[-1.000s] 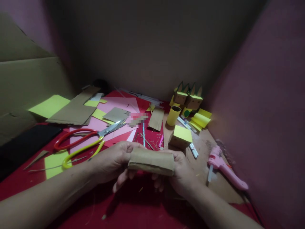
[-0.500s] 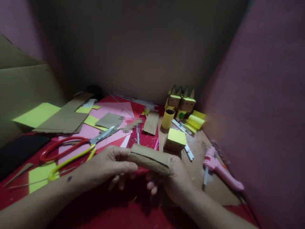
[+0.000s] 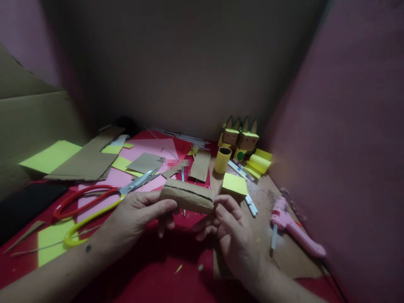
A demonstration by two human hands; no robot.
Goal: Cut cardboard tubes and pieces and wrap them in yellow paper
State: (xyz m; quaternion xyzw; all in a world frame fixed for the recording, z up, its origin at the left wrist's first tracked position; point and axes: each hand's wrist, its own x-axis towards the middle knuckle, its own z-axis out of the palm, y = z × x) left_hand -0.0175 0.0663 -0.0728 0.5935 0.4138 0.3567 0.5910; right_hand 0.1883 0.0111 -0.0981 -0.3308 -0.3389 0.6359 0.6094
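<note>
- Head view: the left hand point(image 3: 134, 214) pinches the left end of the cardboard roll point(image 3: 187, 197), thumb on the near side and fingers curled below.
- The right hand point(image 3: 236, 235) has bent fingers, tips at the roll's right end; whether they grip or only touch it, I cannot tell.
- A dark seam runs along the roll; if it is not stuck down, a loosened hold could let the cardboard spring open.
- Too hard a pinch could crease or flatten the curve, and uneven pressure at the ends could skew the seam.
- The box point(image 3: 234, 187) sits just beyond the right hand, so a forward swing could nudge it.
- The roll lies between the hands, held above the red table point(image 3: 176, 286), its right end near the left edge of the cardboard sheet point(image 3: 284, 261).
- The scissors point(image 3: 139, 183) lie beyond the left hand; the glue gun point(image 3: 287, 221) lies near the sheet's right edge.
</note>
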